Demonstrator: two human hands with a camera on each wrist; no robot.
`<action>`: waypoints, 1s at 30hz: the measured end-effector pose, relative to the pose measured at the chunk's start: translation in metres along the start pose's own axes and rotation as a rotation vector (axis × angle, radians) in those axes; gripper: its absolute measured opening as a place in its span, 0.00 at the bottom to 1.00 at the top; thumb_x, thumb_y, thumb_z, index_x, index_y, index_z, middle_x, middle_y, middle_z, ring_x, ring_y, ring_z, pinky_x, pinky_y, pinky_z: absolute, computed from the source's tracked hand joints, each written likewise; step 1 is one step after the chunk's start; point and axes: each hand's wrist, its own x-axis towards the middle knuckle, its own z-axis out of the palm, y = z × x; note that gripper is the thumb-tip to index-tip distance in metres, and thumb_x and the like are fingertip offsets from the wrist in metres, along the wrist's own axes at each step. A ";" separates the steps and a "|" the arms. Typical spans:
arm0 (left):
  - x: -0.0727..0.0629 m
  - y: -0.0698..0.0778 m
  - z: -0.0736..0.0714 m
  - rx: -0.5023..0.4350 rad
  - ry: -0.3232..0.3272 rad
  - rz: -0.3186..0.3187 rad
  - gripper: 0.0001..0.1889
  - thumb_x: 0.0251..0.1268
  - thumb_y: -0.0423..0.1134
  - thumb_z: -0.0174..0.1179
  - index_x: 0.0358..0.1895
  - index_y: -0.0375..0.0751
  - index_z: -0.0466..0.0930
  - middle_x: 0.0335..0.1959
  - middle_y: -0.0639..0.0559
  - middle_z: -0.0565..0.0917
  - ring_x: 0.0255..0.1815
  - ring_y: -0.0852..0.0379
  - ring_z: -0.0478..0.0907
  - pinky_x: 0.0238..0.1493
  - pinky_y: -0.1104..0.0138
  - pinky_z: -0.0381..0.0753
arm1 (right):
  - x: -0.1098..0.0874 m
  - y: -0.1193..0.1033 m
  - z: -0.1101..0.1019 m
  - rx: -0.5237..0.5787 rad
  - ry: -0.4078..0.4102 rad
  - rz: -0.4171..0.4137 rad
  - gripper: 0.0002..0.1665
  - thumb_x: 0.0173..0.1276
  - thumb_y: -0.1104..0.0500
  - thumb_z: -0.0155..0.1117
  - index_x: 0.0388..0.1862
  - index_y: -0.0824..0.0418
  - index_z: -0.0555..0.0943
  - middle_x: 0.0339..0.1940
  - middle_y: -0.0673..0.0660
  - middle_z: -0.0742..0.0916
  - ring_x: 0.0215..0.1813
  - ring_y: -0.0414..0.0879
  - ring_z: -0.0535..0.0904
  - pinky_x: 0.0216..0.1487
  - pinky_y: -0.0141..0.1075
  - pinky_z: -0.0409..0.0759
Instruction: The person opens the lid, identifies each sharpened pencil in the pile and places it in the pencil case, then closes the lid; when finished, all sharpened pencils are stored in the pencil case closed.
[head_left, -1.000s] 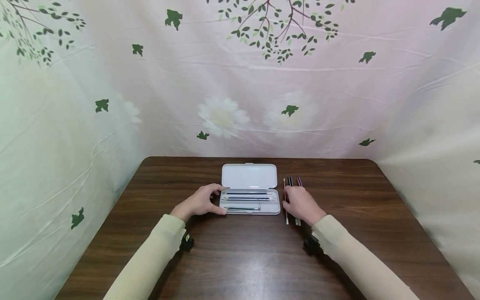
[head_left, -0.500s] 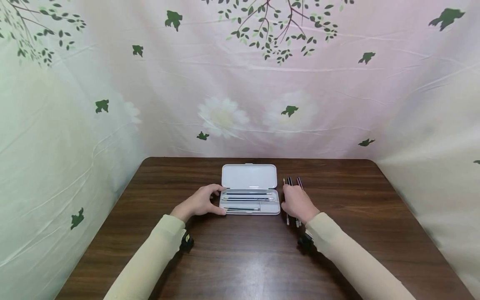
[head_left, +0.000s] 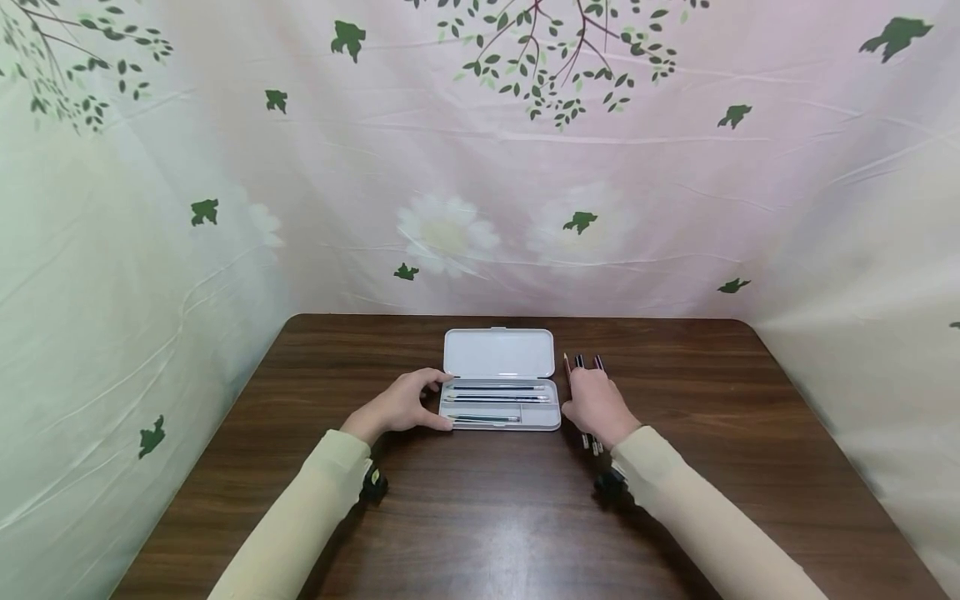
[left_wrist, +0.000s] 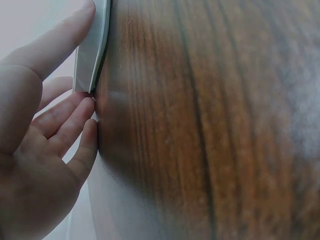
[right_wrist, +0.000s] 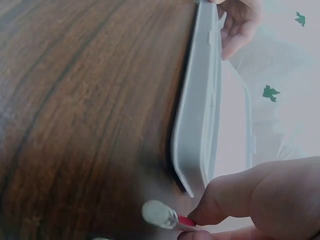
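Observation:
A white pencil case (head_left: 540,417) lies with its lid (head_left: 498,353) folded back. Several pencils (head_left: 498,398) rest in its compartments. My left hand (head_left: 401,402) holds the case's left end, with the thumb on the near side and fingers at the far side. To the right of the case, my right hand (head_left: 600,406) pinches a red pencil (head_left: 567,365) between thumb and finger. In the right wrist view, the pencil's pale eraser end (right_wrist: 157,213) shows close to the fingertips. Dark pencils (head_left: 597,446) lie on the table partly under this hand.
The brown wood-grain table (head_left: 480,517) extends around the case. Behind it hangs a pale cloth (head_left: 480,167) printed with leaves and flowers, which also covers both sides. A dark wrist camera (head_left: 611,483) sits below the right sleeve.
My right hand has shifted slightly left, and the red pencil's tip has moved left with a tilt. Its lower end has gone out of sight behind the hand. My left hand stays put.

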 end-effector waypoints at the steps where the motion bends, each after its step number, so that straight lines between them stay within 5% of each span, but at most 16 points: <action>1: 0.000 0.000 0.000 -0.001 0.000 -0.001 0.43 0.48 0.48 0.86 0.71 0.45 0.78 0.60 0.53 0.81 0.60 0.52 0.75 0.66 0.55 0.78 | -0.001 0.000 -0.002 0.003 -0.002 0.011 0.06 0.53 0.67 0.67 0.23 0.64 0.77 0.26 0.63 0.84 0.26 0.54 0.79 0.29 0.49 0.82; 8: -0.001 0.000 0.000 -0.003 0.000 -0.003 0.43 0.49 0.48 0.85 0.71 0.45 0.78 0.60 0.53 0.81 0.60 0.52 0.75 0.66 0.55 0.78 | -0.007 0.006 -0.017 0.023 -0.018 0.067 0.09 0.58 0.63 0.66 0.22 0.59 0.75 0.20 0.56 0.79 0.23 0.52 0.75 0.23 0.44 0.74; 18: -0.002 0.001 -0.001 -0.002 -0.001 -0.016 0.43 0.48 0.48 0.86 0.71 0.46 0.78 0.59 0.53 0.81 0.60 0.52 0.75 0.66 0.55 0.78 | -0.009 0.020 -0.026 0.027 0.094 0.004 0.03 0.61 0.61 0.67 0.33 0.60 0.84 0.27 0.55 0.82 0.29 0.51 0.76 0.25 0.45 0.72; 30: -0.003 0.004 -0.002 0.005 -0.003 -0.017 0.43 0.48 0.49 0.85 0.71 0.46 0.77 0.59 0.52 0.81 0.60 0.52 0.75 0.66 0.55 0.78 | -0.002 0.000 -0.008 0.037 0.117 -0.318 0.09 0.63 0.67 0.69 0.43 0.62 0.88 0.35 0.54 0.83 0.35 0.47 0.77 0.36 0.43 0.80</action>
